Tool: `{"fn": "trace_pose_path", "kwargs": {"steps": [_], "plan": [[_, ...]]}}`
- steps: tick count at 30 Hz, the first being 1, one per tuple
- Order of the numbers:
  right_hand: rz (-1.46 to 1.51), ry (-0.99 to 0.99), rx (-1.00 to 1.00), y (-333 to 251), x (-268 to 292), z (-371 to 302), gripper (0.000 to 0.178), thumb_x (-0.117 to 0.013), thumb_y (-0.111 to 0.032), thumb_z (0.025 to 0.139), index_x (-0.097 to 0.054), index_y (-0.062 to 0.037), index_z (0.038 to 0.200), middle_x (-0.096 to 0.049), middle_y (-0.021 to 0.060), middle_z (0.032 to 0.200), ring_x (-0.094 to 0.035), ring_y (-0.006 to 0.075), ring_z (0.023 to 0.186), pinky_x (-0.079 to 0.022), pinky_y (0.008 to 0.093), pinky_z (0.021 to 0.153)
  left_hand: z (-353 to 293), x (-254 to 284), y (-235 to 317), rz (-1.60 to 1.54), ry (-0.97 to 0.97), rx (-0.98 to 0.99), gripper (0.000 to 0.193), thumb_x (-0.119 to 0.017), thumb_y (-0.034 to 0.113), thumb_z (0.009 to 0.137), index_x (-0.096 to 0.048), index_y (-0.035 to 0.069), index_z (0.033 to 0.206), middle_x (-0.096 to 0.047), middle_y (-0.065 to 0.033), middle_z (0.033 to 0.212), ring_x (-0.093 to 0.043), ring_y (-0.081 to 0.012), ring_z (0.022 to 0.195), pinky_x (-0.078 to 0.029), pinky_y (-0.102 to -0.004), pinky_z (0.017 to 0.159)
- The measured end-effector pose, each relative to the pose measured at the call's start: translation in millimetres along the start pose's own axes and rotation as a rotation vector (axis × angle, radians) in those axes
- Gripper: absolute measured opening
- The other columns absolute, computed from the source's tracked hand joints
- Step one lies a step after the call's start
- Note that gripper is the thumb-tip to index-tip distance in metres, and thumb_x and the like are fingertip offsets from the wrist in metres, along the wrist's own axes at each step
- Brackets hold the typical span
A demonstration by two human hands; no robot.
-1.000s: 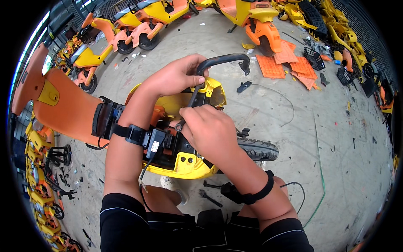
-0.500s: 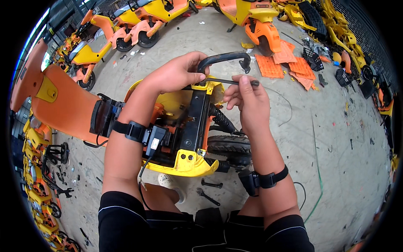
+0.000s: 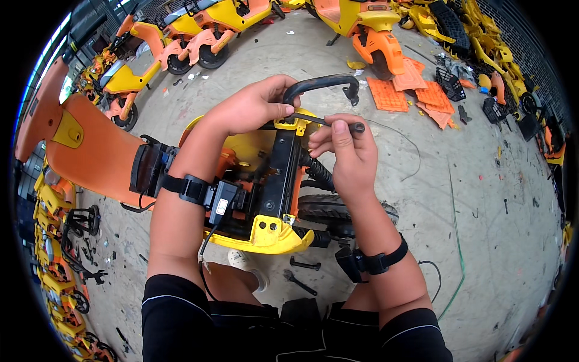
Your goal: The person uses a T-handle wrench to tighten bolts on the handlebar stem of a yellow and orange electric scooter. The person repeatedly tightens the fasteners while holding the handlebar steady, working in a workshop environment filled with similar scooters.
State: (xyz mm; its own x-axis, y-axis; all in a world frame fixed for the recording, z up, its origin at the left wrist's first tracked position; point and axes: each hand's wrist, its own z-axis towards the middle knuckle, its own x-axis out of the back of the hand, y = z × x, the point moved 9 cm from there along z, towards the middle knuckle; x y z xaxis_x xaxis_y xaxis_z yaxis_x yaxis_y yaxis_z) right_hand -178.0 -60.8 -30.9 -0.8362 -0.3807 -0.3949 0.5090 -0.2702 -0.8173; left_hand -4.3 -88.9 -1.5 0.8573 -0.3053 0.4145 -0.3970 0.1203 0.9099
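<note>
My left hand is closed round the near-left end of a black curved grab handle, thumb low against it. The handle sits above a yellow bracket at the end of a black metal frame bar. In my right hand is a dark rod-shaped tool with a thicker round end, pinched by thumb and fingers. Its far tip reaches the bracket beside my left thumb; my left hand partly hides the contact. Around the bar is a partly stripped yellow and orange scooter body.
Below the scooter's rear tyre, a wrench and a short black part lie on the concrete. Orange panels and a black basket lie far right. More scooters stand behind. A green strand lies right.
My right hand has swung left and slightly down, turning the tool's thick end nearer to me. My left hand keeps its place on the grab handle.
</note>
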Motion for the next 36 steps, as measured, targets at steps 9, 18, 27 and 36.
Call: {"fn": "trace_pose_path", "kwargs": {"steps": [9,18,27,36], "plan": [[-0.160,-0.098,0.038,-4.1,-15.0,-16.5,0.019,-0.061,-0.013,0.103,-0.061,0.0016,0.114,-0.071,0.0118,0.093,-0.068,0.0159,0.079,-0.056,0.0283,0.071,0.8,0.4,-0.4,0.012,-0.004,-0.004,0.027,-0.061,0.001,0.097,-0.054,0.004,0.123,-0.059,-0.0004,0.112,-0.056,-0.0121,0.108,-0.047,-0.0302,0.097],[-0.762,-0.229,0.591,-42.0,-52.5,-39.5,0.027,-0.083,-0.011,0.080,-0.072,-0.0052,0.105,-0.071,0.0098,0.084,-0.069,0.0272,0.073,-0.054,0.0354,0.064,-0.5,-0.3,1.1,0.017,0.006,-0.009,0.026,-0.059,0.001,0.097,-0.053,0.004,0.122,-0.058,-0.0010,0.112,-0.056,-0.0128,0.109,-0.048,-0.0317,0.098],[-0.915,-0.322,0.635,-40.2,-67.2,-44.2,0.026,-0.083,-0.019,0.078,-0.073,-0.0073,0.100,-0.071,0.0054,0.081,-0.067,0.0230,0.071,-0.053,0.0347,0.060,0.2,-1.7,1.0,0.030,0.011,-0.002,0.025,-0.059,0.001,0.097,-0.053,0.004,0.121,-0.057,-0.0009,0.112,-0.055,-0.0127,0.109,-0.047,-0.0310,0.097],[-0.675,-0.168,0.393,-35.8,-30.2,-23.0,0.017,-0.080,-0.019,0.086,-0.073,-0.0068,0.095,-0.072,0.0074,0.083,-0.067,0.0210,0.065,-0.053,0.0322,0.060,-0.1,-2.6,7.1,0.111,0.026,-0.019,0.028,-0.060,-0.001,0.096,-0.053,0.003,0.122,-0.057,-0.0008,0.111,-0.054,-0.0120,0.107,-0.046,-0.0300,0.098]]}}
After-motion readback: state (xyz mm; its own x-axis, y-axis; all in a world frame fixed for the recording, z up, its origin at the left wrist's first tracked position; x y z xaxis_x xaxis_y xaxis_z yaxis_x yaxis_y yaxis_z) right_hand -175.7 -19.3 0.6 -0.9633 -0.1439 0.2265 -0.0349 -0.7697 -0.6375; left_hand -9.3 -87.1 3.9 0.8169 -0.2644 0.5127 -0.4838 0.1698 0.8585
